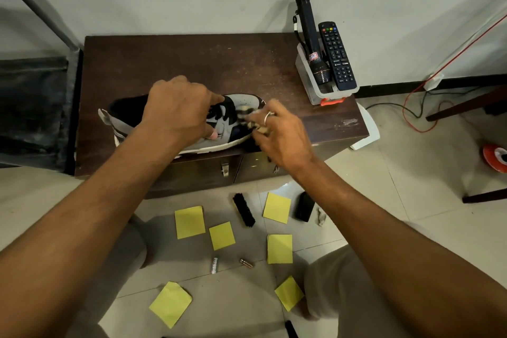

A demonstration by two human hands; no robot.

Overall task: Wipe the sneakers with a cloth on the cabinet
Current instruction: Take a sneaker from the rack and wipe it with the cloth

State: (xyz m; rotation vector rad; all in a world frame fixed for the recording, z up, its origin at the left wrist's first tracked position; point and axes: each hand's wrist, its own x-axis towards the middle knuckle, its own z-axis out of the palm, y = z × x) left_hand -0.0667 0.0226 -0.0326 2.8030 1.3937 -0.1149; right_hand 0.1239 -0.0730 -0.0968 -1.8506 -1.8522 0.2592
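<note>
A grey and black sneaker [241, 101] with a white sole lies on the dark wooden cabinet [170, 60], toe pointing right. My left hand [178, 110] grips it over the laces and tongue, thumb on the near side. My right hand [279, 134], a ring on one finger, is closed on a small dirty whitish cloth [248, 115] pressed against the toe area beside the laces. The cloth is blurred. The shoe's heel [109, 118] sticks out left of my left wrist.
A clear bin [310, 85] holding a black torch [310, 35] and a remote [337, 57] stands at the cabinet's right back corner. On the floor lie several yellow notes [189, 222], a black brush [243, 210], two batteries [214, 265], a black block [304, 206]. Cables [411, 107] run right.
</note>
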